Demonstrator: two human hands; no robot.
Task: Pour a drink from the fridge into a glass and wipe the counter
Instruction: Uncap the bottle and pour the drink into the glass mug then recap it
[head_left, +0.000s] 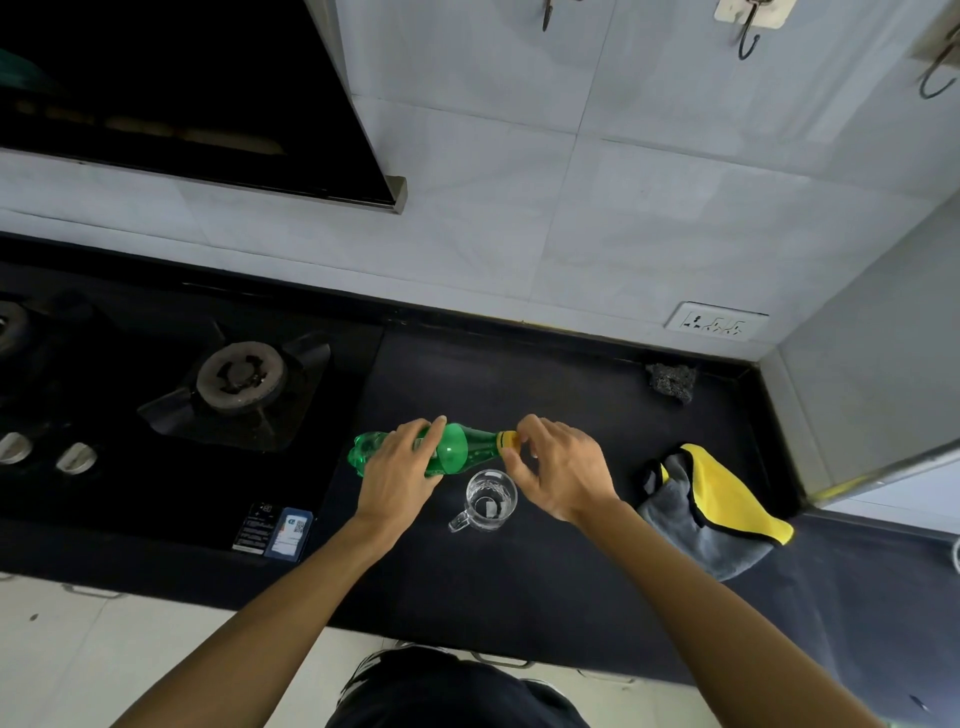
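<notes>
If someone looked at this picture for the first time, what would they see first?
Probably the bright green bottle, held sideways in the middle over the black counter. The left hand grips its body and the right hand pinches its yellow cap. Just nearer the person stands a clear glass mug, and to the right lies a yellow and grey cloth.

Bottle (457, 454) behind glass (488, 500); cloth (711, 512) right, stove (171, 395) left

Bare forearms (291, 597) meet the left hand (400, 473) and right hand (561, 473), above black clothing (457, 696) with whitish streaks.
</notes>
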